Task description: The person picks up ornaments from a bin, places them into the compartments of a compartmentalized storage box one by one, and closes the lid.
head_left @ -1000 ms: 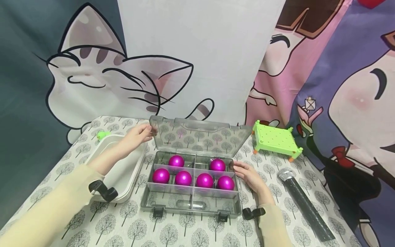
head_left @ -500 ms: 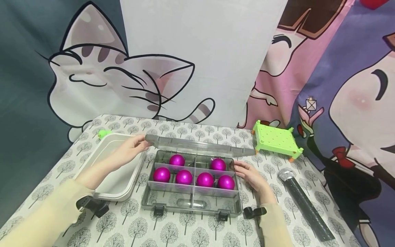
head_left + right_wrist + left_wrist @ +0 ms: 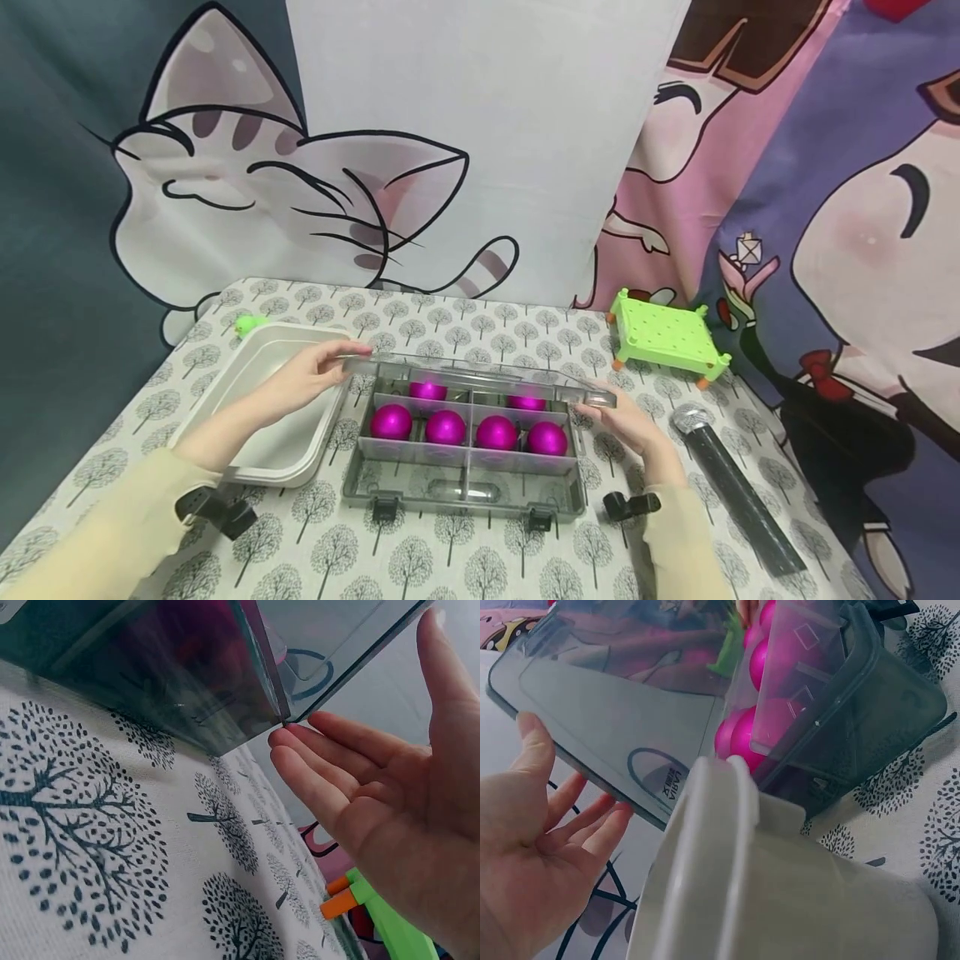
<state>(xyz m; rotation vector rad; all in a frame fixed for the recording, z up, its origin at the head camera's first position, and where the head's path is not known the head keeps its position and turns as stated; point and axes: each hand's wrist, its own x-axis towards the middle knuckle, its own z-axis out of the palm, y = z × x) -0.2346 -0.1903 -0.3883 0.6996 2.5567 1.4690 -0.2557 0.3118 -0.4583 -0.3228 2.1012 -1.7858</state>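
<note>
A grey transparent compartment box [image 3: 408,500] stands on the tree-print cloth, its hinged clear lid [image 3: 480,377] tilted forward partway over the back row. Several shiny magenta balls [image 3: 446,428] sit in the back and middle compartments; the lid partly covers the back ones. My left hand [image 3: 303,379] is at the lid's left edge, thumb and fingertips touching the rim in the left wrist view, fingers loosely extended. At the right edge is my right hand [image 3: 626,421]; the right wrist view shows its fingers nearly straight, fingertips at the lid's rim near the hinge corner.
A white plastic tub [image 3: 247,400] stands left of the box, under my left forearm. Behind it lies a small green toy [image 3: 249,324]. On the right are a green toy bed [image 3: 667,333] with orange feet and a black microphone [image 3: 738,492]. A printed curtain [image 3: 487,150] hangs behind the table.
The lid has swung from leaning back, upright, to tilting forward over the back balls. My left hand moved down with it, and my right hand shifted from the box's side to the lid's edge.
</note>
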